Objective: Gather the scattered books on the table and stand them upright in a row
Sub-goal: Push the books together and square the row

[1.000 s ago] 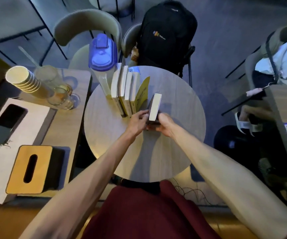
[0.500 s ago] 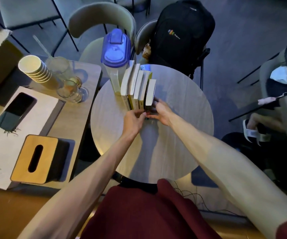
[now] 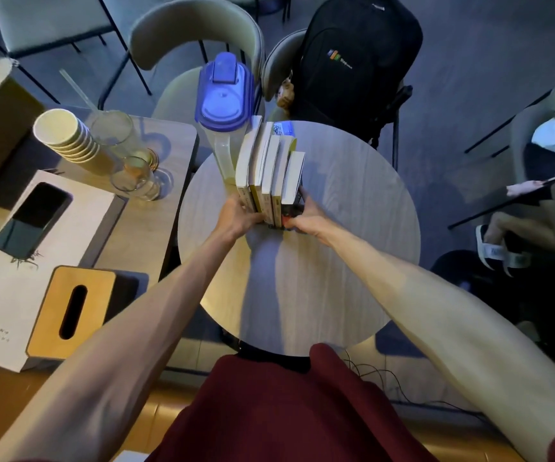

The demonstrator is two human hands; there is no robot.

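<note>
Five books (image 3: 271,171) are being squeezed upright between the left hand (image 3: 236,216) and right hand (image 3: 304,219) — fingers clasped on the row's near ends, spines running away across the desk (image 3: 352,235).

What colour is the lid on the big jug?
Blue lid; the head view shows it.

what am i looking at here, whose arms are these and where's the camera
The camera sits on a person's head, looking down, so the two bare arms are the wearer's own. On the round table five books stand upright in a row, leaning against a clear pitcher with a blue lid. The left hand presses the row's near left end and the right hand the right end, squeezing the books together. The side table holds paper cups, glasses and a tissue box. A black backpack sits on a chair behind.
</note>
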